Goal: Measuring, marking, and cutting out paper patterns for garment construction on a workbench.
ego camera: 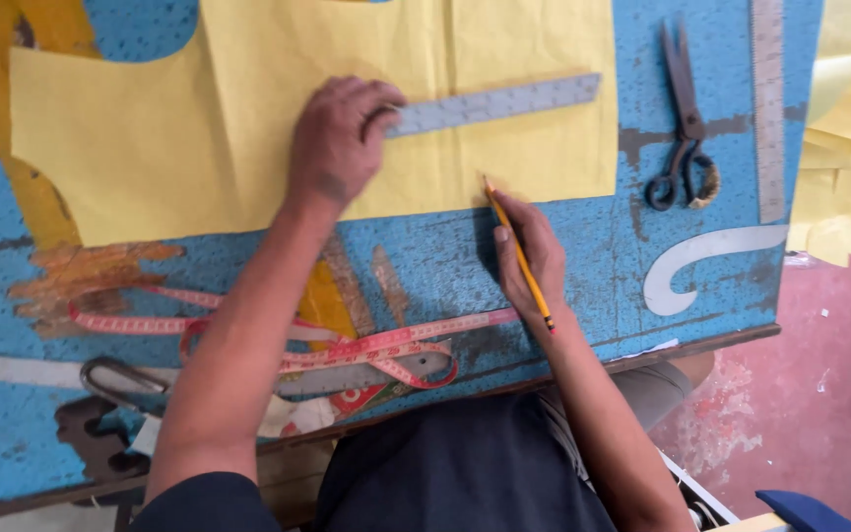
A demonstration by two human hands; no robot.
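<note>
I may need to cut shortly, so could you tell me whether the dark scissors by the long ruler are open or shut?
Shut: the scissors lie flat on the blue table, blades together.
</note>
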